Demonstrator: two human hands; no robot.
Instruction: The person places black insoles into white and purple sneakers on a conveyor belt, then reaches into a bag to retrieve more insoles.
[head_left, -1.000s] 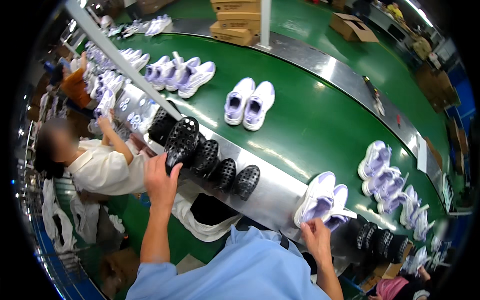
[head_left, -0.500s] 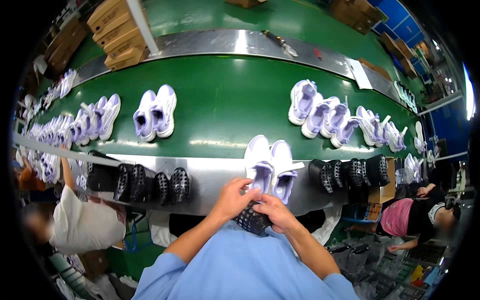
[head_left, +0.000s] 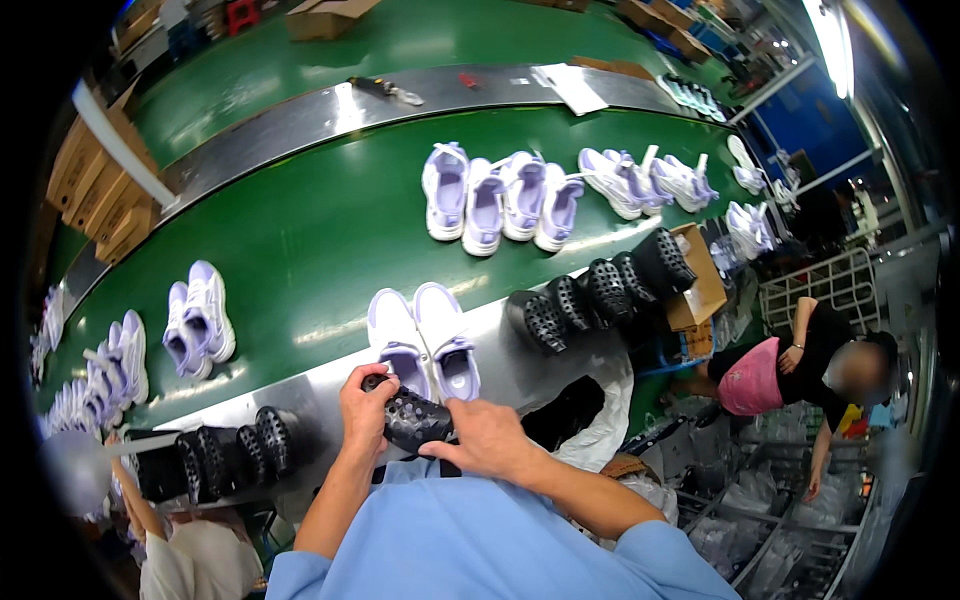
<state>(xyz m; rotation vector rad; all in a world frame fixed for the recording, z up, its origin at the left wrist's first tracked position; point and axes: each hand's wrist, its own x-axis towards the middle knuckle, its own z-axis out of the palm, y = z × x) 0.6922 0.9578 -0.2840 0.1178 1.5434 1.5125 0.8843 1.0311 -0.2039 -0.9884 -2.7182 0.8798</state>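
Between both hands, in front of my body, is a black perforated plastic shoe tree point(head_left: 415, 418), held crosswise. My left hand point(head_left: 364, 408) is closed round its left end, thumb and fingers gripping the upper side. My right hand point(head_left: 488, 437) is closed on its right end, with the thumb along the lower edge. Just beyond them a pair of white and lilac sneakers point(head_left: 394, 318) stands on the metal ledge, toes pointing away. The shoe tree and my left hand cover part of the left shoe's heel; the openings of both shoes face me.
Black perforated shoe trees stand in rows on the ledge, to the right point(head_left: 606, 290) and left point(head_left: 230, 458). More sneakers point(head_left: 500, 200) line the green belt point(head_left: 320, 235). Another person point(head_left: 790, 360) is at the right; a pale-shirted one point(head_left: 195, 560) is at lower left.
The view has swung to the right. My hands have moved apart along the shoe tree, which now lies crosswise and shows more of its length. The sneaker pair remains on the ledge.
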